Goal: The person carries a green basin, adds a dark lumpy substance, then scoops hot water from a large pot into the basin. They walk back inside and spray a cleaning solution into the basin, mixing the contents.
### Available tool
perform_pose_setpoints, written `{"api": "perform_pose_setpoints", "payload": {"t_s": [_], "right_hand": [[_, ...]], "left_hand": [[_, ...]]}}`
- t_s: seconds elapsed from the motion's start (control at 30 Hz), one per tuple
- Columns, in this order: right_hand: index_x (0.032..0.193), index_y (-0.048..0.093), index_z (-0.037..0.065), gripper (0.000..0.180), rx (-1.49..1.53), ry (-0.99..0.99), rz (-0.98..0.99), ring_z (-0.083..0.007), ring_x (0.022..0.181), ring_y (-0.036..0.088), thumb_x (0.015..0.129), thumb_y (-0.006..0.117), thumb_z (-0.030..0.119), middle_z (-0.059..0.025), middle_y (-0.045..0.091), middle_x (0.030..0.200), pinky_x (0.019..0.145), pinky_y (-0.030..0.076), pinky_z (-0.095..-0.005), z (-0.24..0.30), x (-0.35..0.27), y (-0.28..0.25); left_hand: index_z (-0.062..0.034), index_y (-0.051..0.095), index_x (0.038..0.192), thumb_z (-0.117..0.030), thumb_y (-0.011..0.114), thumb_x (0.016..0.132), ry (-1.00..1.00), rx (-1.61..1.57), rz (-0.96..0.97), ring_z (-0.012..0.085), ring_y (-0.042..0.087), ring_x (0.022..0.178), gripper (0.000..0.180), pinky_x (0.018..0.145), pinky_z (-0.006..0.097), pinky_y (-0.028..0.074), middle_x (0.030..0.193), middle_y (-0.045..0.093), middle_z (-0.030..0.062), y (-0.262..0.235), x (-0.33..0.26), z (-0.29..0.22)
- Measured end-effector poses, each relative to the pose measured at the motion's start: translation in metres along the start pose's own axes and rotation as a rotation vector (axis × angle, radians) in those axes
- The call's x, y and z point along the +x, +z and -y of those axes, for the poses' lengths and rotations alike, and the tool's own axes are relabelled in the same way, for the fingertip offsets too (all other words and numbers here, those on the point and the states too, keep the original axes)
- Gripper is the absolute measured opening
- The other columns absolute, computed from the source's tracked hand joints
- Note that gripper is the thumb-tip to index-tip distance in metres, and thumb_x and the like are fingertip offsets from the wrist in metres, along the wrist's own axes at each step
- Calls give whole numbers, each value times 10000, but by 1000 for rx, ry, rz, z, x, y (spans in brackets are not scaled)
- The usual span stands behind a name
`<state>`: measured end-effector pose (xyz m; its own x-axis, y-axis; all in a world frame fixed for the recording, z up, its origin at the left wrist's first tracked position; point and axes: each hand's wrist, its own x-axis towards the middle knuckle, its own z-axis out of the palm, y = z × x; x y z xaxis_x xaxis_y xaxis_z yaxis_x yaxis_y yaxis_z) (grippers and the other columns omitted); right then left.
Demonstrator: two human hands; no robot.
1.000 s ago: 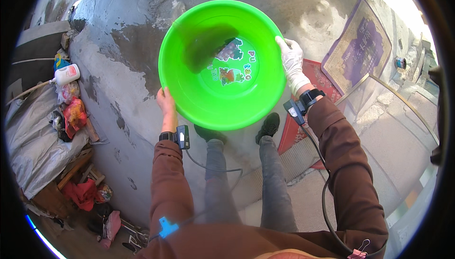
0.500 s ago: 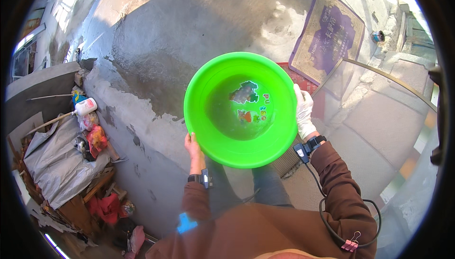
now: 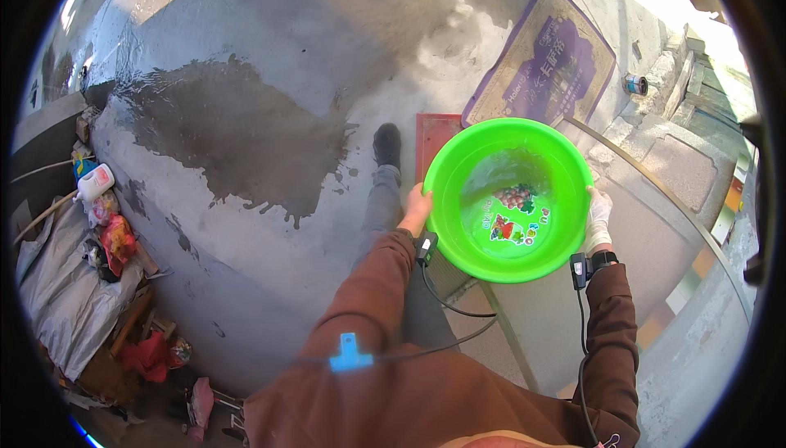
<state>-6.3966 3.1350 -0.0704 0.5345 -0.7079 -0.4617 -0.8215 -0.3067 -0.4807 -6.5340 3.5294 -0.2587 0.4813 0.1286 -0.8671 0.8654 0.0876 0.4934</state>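
I hold the green bowl (image 3: pixel 508 200) by its rim, left hand (image 3: pixel 417 209) and right hand (image 3: pixel 597 219) on opposite sides; I should keep it flat.

Your left hand (image 3: pixel 417 209) and gloved right hand (image 3: pixel 598 217) grip opposite rims of the round bright-green plastic basin (image 3: pixel 508 199), which fills the gap between them. Open wet concrete floor (image 3: pixel 246 120) lies to your left; the purple rectangular mat (image 3: pixel 544 67) and stone step (image 3: pixel 655 145) crowd the right.
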Motion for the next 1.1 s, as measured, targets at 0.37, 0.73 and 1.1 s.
{"api": "perform_pose_setpoints", "payload": {"t_s": [0.37, 0.73, 1.1], "right_hand": [[759, 673, -12, 156, -723, -388, 583, -308, 749, 689, 751, 635, 139, -206, 657, 734, 632, 516, -366, 281, 42, 425], [1154, 564, 14, 363, 272, -419, 951, -335, 1030, 587, 870, 615, 233, -207, 601, 1100, 892, 457, -406, 403, -209, 469], [974, 615, 0, 270, 188, -660, 1024, -362, 906, 614, 828, 622, 226, -201, 633, 917, 789, 470, -418, 474, -185, 429]], "left_hand": [[52, 595, 1125, -129, 518, 935, -255, 97, -11, 192, 631, 769, 273, 646, 346, 505, 926, 656, 103, -261, 243, -122], [19, 497, 1220, -175, 628, 899, 179, -507, -415, 212, 588, 973, 397, 828, 329, 504, 1103, 590, 99, -491, 5, -258], [18, 438, 1269, -53, 546, 900, -46, -628, -507, 231, 462, 1148, 391, 1041, 375, 363, 1249, 470, 138, -332, -109, -285]]}}
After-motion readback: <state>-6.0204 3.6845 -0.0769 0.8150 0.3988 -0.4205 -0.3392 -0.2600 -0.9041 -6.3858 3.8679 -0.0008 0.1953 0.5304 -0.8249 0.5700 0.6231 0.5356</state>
